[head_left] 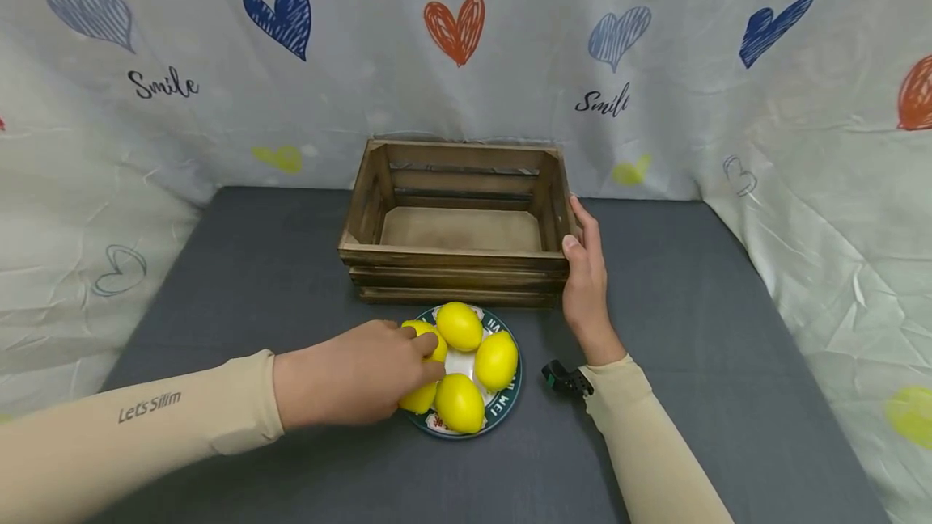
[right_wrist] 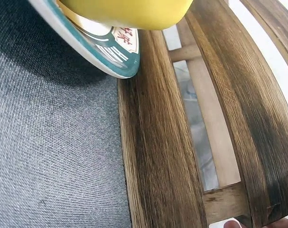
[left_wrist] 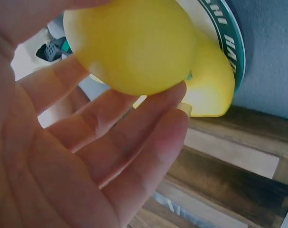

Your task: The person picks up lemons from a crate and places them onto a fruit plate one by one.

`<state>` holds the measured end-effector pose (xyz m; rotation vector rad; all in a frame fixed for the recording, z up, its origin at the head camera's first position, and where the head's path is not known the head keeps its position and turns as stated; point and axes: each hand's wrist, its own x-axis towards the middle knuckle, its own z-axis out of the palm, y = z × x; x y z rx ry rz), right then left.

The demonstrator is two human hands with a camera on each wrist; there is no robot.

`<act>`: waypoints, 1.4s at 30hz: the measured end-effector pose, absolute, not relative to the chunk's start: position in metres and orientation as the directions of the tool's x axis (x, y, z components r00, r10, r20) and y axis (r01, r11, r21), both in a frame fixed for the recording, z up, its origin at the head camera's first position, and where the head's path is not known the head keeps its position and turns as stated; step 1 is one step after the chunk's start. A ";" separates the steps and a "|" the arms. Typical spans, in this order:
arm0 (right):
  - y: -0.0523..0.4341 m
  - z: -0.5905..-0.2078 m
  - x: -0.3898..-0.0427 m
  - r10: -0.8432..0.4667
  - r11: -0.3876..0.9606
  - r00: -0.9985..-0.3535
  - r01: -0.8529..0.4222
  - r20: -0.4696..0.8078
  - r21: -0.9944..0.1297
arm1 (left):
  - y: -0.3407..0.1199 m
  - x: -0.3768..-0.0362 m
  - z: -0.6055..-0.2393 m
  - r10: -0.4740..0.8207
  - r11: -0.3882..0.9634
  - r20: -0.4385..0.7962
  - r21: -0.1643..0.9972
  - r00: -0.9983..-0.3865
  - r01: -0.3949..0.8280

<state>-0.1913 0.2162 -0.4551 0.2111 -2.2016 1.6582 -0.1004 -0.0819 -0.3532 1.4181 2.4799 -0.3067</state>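
Note:
Several yellow lemons (head_left: pixel 460 404) lie on a round plate (head_left: pixel 512 401) with a dark green, lettered rim. My left hand (head_left: pixel 364 378) reaches over the plate's left side, its fingers curled round a lemon (left_wrist: pixel 134 47). That hand partly hides the lemons on this side in the head view. Just behind the plate stands a brown slatted wooden crate (head_left: pixel 459 275), with nothing seen inside. My right hand (head_left: pixel 588 289) grips the crate's right side, thumb at the top edge and fingers along the outer wall. Only fingertips (right_wrist: pixel 232 223) of it show in the right wrist view.
A dark grey cloth covers the table (head_left: pixel 284 265). A pale curtain (head_left: pixel 379 55) printed with hearts hangs behind the crate and along both sides. On the right wrist sits a black strapped device (head_left: pixel 566 380).

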 end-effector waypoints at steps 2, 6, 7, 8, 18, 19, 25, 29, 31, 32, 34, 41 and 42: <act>0.216 -0.455 -0.191 0.105 0.292 -0.918 -0.338 0.382 -0.895 | -0.081 -0.098 -0.356 0.811 0.493 -0.327 -0.062 -0.484 0.868; 0.216 -0.456 -0.190 0.107 0.289 -0.921 -0.333 0.375 -0.898 | -0.081 -0.095 -0.360 0.815 0.490 -0.312 -0.076 -0.488 0.868; 0.216 -0.456 -0.190 0.106 0.289 -0.921 -0.331 0.374 -0.898 | -0.082 -0.095 -0.361 0.816 0.491 -0.308 -0.079 -0.490 0.867; 0.216 -0.455 -0.190 0.105 0.289 -0.921 -0.332 0.374 -0.898 | -0.082 -0.095 -0.362 0.816 0.491 -0.303 -0.083 -0.492 0.867; 0.217 -0.455 -0.189 0.105 0.297 -0.922 -0.329 0.373 -0.896 | -0.083 -0.093 -0.370 0.819 0.499 -0.276 -0.088 -0.503 0.862; 0.217 -0.454 -0.188 0.106 0.296 -0.922 -0.330 0.374 -0.897 | -0.083 -0.092 -0.371 0.819 0.500 -0.275 -0.088 -0.503 0.862; 0.217 -0.455 -0.190 0.100 0.294 -0.920 -0.336 0.379 -0.895 | -0.085 -0.091 -0.375 0.821 0.515 -0.243 -0.075 -0.517 0.854; 0.217 -0.455 -0.189 0.096 0.292 -0.922 -0.333 0.374 -0.897 | -0.086 -0.089 -0.379 0.826 0.523 -0.206 -0.065 -0.524 0.850; 0.217 -0.454 -0.187 0.094 0.290 -0.924 -0.331 0.371 -0.898 | -0.086 -0.088 -0.380 0.830 0.525 -0.189 -0.058 -0.526 0.849; 0.216 -0.454 -0.187 0.094 0.289 -0.924 -0.331 0.370 -0.899 | -0.087 -0.088 -0.380 0.830 0.526 -0.181 -0.055 -0.527 0.849; 0.216 -0.454 -0.187 0.093 0.286 -0.924 -0.332 0.371 -0.899 | -0.088 -0.087 -0.380 0.829 0.532 -0.172 -0.049 -0.532 0.845; 0.221 -0.458 -0.187 0.079 0.303 -0.936 -0.305 0.343 -0.903 | -0.112 -0.087 -0.367 0.749 0.663 -0.092 0.126 -0.656 0.738; 0.223 -0.459 -0.186 0.068 0.308 -0.945 -0.286 0.320 -0.908 | -0.118 -0.087 -0.364 0.724 0.688 -0.059 0.148 -0.688 0.711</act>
